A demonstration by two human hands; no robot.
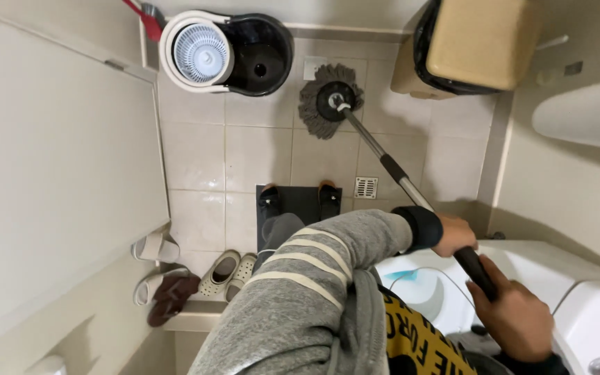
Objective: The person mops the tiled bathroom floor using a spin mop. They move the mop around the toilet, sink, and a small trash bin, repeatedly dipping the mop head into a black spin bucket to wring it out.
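A grey string mop head (330, 101) rests flat on the pale tiled floor (258, 156). Its metal handle (392, 170) slants down to the right into both my hands. My left hand (457, 235), coming out of a grey striped sleeve, grips the handle higher up. Lower on the black grip sits my right hand (517, 318), wrapped around it. Both hands hover over a white toilet (522, 267). My feet stand on a dark mat (298, 205).
A white and black spin bucket (227, 52) stands at the far wall, left of the mop head. A tan-lidded bin (477, 42) with a black bag stands at the right. Floor drain (366, 187), several slippers (230, 274), a door (57, 153) at left, a washbasin (578, 114) at right.
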